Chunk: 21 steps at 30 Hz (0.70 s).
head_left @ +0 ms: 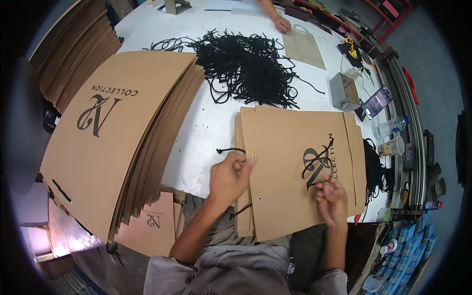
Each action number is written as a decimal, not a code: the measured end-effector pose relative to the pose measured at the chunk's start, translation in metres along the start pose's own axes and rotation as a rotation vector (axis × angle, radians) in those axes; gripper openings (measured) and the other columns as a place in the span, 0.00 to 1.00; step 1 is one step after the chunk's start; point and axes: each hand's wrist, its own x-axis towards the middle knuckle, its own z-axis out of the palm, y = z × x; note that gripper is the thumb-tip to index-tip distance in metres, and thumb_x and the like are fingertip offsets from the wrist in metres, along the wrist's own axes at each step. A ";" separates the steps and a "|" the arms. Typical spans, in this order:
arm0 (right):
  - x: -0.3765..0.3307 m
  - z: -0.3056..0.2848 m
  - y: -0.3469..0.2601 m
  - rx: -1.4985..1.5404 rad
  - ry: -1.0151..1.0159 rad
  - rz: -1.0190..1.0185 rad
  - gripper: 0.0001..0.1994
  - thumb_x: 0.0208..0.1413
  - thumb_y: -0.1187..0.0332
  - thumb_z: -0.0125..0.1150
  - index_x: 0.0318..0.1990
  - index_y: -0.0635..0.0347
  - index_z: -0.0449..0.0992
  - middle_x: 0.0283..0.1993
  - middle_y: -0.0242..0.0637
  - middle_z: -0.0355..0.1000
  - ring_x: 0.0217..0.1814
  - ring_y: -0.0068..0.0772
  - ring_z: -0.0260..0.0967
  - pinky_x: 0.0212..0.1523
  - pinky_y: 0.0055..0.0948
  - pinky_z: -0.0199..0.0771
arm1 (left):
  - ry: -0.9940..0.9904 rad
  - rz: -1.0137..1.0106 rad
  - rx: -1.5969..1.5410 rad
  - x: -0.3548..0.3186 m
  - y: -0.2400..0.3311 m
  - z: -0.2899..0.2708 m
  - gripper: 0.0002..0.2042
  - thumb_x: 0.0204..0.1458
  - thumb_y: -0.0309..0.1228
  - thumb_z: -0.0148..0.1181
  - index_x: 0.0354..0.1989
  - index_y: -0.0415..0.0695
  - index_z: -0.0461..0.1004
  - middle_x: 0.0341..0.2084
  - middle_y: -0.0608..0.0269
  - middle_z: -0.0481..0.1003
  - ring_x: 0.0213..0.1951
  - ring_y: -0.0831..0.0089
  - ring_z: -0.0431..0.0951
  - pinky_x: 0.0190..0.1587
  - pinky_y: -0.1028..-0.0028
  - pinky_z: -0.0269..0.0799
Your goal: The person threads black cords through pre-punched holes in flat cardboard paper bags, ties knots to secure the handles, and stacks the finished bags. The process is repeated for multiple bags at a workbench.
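A flat brown paper bag (pixel 285 132) with a black printed logo lies on top of a small pile before me. Two metal eyelets (pixel 254 157) show along its left edge. My left hand (pixel 228 179) pinches that edge beside the upper eyelet. A knotted black cord end (pixel 228 150) sticks out just above this hand. Over the logo loops a loose black cord (pixel 322 160), running down to my right hand (pixel 332 199). That hand's fingers are closed at the cord, slightly blurred. Another cord (pixel 242 210) pokes out below my left hand.
A tall stack of brown bags (pixel 142 98) stands on the left, more bags (pixel 73 49) behind. Black cords (pixel 246 66) lie heaped on the white table (pixel 184 152). At right are a grey box (pixel 344 92), phone (pixel 376 102) and bottle (pixel 391 128). Another person's hand (pixel 282 24) works across the table.
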 end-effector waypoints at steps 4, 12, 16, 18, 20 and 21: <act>0.030 0.094 0.025 -0.154 -0.164 -0.041 0.12 0.61 0.79 0.64 0.51 0.69 0.74 0.43 0.46 0.78 0.42 0.36 0.80 0.45 0.31 0.84 | -0.009 -0.026 -0.014 -0.004 0.005 0.009 0.11 0.54 0.27 0.72 0.40 0.34 0.78 0.21 0.59 0.80 0.21 0.81 0.77 0.25 0.79 0.71; 0.071 0.129 0.045 -0.648 -0.348 -0.301 0.06 0.60 0.82 0.65 0.44 0.70 0.79 0.41 0.37 0.78 0.43 0.22 0.76 0.46 0.22 0.77 | -0.189 -0.145 -0.332 0.001 0.010 -0.002 0.13 0.57 0.24 0.66 0.49 0.31 0.76 0.30 0.57 0.81 0.28 0.77 0.80 0.32 0.76 0.76; 0.071 0.124 0.054 -0.666 -0.331 -0.289 0.06 0.60 0.82 0.65 0.44 0.70 0.78 0.40 0.34 0.77 0.42 0.19 0.75 0.43 0.20 0.75 | -0.199 -0.083 -0.414 0.004 0.007 -0.003 0.13 0.58 0.21 0.60 0.50 0.31 0.76 0.35 0.50 0.82 0.35 0.70 0.84 0.38 0.73 0.80; 0.071 0.123 0.060 -0.708 -0.314 -0.310 0.06 0.60 0.83 0.65 0.43 0.70 0.77 0.40 0.33 0.76 0.41 0.18 0.74 0.42 0.19 0.75 | -0.205 -0.111 -0.514 0.003 -0.002 0.003 0.12 0.59 0.19 0.58 0.51 0.30 0.75 0.38 0.50 0.82 0.38 0.70 0.85 0.40 0.73 0.80; 0.069 0.122 0.065 -0.772 -0.290 -0.355 0.06 0.60 0.83 0.65 0.43 0.69 0.77 0.40 0.33 0.76 0.41 0.18 0.74 0.41 0.19 0.74 | -0.210 -0.135 -0.632 0.000 -0.008 0.009 0.12 0.59 0.17 0.55 0.51 0.30 0.75 0.40 0.52 0.82 0.40 0.71 0.84 0.40 0.73 0.81; 0.070 0.123 0.065 -0.744 -0.304 -0.351 0.06 0.59 0.82 0.66 0.42 0.70 0.78 0.39 0.34 0.76 0.40 0.18 0.74 0.41 0.19 0.74 | -0.230 -0.137 -0.652 0.002 -0.011 0.010 0.12 0.59 0.16 0.55 0.51 0.30 0.74 0.41 0.52 0.81 0.41 0.71 0.84 0.41 0.73 0.80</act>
